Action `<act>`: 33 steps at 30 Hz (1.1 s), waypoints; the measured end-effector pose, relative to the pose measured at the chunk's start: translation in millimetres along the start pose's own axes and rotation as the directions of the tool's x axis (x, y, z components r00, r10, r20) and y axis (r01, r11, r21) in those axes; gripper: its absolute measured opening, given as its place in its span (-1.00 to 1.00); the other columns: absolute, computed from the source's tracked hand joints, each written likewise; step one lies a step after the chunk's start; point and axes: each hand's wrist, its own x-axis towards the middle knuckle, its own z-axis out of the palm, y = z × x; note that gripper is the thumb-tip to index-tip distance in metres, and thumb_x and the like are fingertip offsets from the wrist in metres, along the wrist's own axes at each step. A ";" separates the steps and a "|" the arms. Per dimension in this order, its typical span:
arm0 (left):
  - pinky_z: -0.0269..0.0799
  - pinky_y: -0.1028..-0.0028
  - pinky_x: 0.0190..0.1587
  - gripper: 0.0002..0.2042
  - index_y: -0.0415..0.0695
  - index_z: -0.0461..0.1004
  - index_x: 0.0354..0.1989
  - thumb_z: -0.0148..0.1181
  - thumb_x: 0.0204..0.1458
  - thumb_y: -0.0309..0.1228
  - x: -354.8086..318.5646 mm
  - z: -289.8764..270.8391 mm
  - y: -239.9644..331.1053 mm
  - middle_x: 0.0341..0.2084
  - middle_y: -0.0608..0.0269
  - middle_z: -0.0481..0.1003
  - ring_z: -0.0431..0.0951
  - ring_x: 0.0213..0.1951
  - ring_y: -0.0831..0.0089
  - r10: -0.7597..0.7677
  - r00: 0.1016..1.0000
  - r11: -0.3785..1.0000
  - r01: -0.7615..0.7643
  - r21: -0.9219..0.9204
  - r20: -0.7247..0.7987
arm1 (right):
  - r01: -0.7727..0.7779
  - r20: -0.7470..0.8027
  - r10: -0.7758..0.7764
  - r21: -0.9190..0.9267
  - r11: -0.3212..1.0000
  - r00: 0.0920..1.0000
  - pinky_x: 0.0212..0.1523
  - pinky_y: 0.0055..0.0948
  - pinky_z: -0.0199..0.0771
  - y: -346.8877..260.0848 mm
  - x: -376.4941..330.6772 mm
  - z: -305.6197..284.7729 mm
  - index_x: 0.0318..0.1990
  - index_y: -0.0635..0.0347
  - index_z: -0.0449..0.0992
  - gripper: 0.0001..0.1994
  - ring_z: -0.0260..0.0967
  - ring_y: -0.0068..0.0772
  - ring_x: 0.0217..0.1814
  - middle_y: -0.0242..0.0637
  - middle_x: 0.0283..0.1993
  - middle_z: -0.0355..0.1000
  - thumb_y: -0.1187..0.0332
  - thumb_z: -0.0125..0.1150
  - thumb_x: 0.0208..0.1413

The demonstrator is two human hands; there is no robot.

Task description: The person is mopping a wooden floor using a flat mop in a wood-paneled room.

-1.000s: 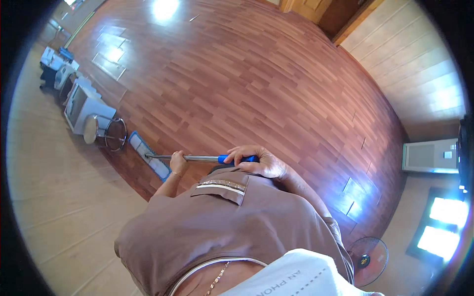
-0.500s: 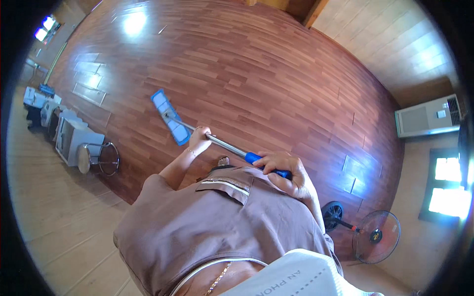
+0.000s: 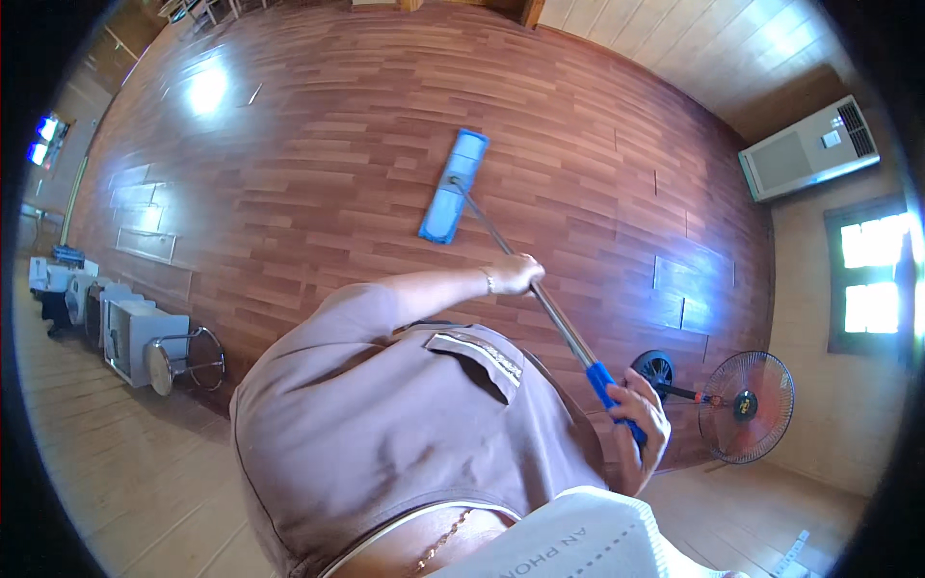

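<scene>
A flat mop with a blue rectangular head (image 3: 453,193) lies against the brown wood-plank floor (image 3: 356,125), ahead of me. Its metal pole (image 3: 568,329) slants from the head down to the right, toward my body. Partway along the pole, my left hand (image 3: 518,274) is wrapped round it, the arm reaching across my front. My right hand (image 3: 644,416) grips the blue handle (image 3: 605,387) at the pole's upper end, out by my right side. Part of that handle is hidden by the fingers.
To the right stand a floor fan (image 3: 746,406) with a round black base, a white air-conditioning unit (image 3: 812,149) and a bright window (image 3: 872,275). A round stool (image 3: 162,368) and white cabinets (image 3: 145,337) line the left wall. Furniture legs (image 3: 207,12) show far left.
The mop head has swung rightward and a little farther out, and its angle has turned. Both hands have moved right, with the right one lower, still gripping the mop. The view has shifted somewhat.
</scene>
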 end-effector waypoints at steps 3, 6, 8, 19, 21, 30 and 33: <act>0.41 0.13 -0.19 -0.87 -0.04 0.47 -0.47 0.25 -0.19 -0.34 44.1 31.1 42.2 -0.45 0.10 0.50 0.52 -0.23 0.07 0.030 0.982 0.998 -0.039 0.046 0.188 | -0.132 -0.159 0.110 -0.133 0.982 0.981 0.12 0.02 0.27 -6.0 -32.7 -22.8 -0.33 0.28 0.47 -0.75 0.37 0.16 0.05 -0.04 -0.21 0.53 0.24 0.12 -0.01; 0.43 0.14 -0.18 -0.85 0.00 0.49 -0.44 0.26 -0.22 -0.31 77.6 68.8 73.5 -0.42 0.14 0.52 0.53 -0.20 0.10 0.142 0.939 0.986 -0.161 0.036 0.313 | -0.083 -0.237 0.003 -0.330 0.940 0.972 -0.03 -0.04 0.37 -19.3 -51.9 -39.7 -0.35 0.25 0.47 -0.77 0.39 0.07 -0.10 -0.08 -0.26 0.52 0.23 0.12 0.02; 0.45 0.15 -0.18 -0.85 0.03 0.52 -0.40 0.22 -0.21 -0.32 89.4 82.7 94.4 -0.39 0.17 0.53 0.54 -0.19 0.12 0.158 0.912 0.983 -0.183 0.029 0.379 | -0.028 -0.307 -0.132 -0.466 0.884 0.942 -0.19 -0.13 0.41 -19.7 -69.7 -46.5 -0.38 0.22 0.46 -0.78 0.38 -0.06 -0.22 -0.14 -0.34 0.48 0.23 0.11 0.04; 0.49 0.18 -0.22 -0.82 0.14 0.59 -0.32 0.15 -0.14 -0.32 109.8 86.0 105.4 -0.36 0.24 0.56 0.58 -0.18 0.21 0.050 0.943 0.982 -0.107 0.155 0.330 | 0.111 -0.444 -0.381 -0.523 0.845 0.811 -0.44 -0.20 0.44 23.8 -64.5 -40.9 -0.47 0.30 0.35 -0.70 0.34 -0.14 -0.44 -0.10 -0.49 0.39 0.25 -0.06 0.21; 0.49 0.19 -0.22 -0.83 0.14 0.59 -0.32 0.12 -0.11 -0.32 111.3 79.3 87.8 -0.36 0.25 0.56 0.58 -0.18 0.22 -0.010 0.969 0.984 -0.034 0.176 0.246 | 0.153 -0.467 -0.398 -0.478 0.865 0.790 -0.42 -0.19 0.46 45.0 -58.2 -28.9 -0.43 0.32 0.37 -0.71 0.37 -0.10 -0.41 -0.07 -0.45 0.41 0.25 -0.04 0.22; 0.47 0.14 -0.34 -0.88 0.05 0.48 -0.56 0.03 -0.06 -0.32 59.0 -4.8 -65.8 -0.52 0.25 0.50 0.57 -0.34 0.17 -0.164 0.981 0.936 0.189 0.297 -0.107 | 0.345 -0.102 -0.361 -0.149 0.927 0.927 -0.19 -0.11 0.52 91.0 38.1 41.9 -0.27 0.27 0.37 -0.88 0.49 0.05 -0.25 0.02 -0.26 0.48 0.46 0.12 0.06; 0.46 0.15 -0.37 -0.94 0.04 0.46 -0.59 0.09 -0.15 -0.35 16.9 -28.7 -126.7 -0.55 0.22 0.49 0.55 -0.36 0.16 -0.149 0.964 0.919 0.218 0.329 -0.221 | 0.416 0.075 -0.411 -0.063 0.907 0.908 -0.18 -0.14 0.50 82.3 79.5 70.0 -0.27 0.21 0.37 -0.78 0.50 0.02 -0.21 -0.05 -0.24 0.49 0.54 0.22 -0.11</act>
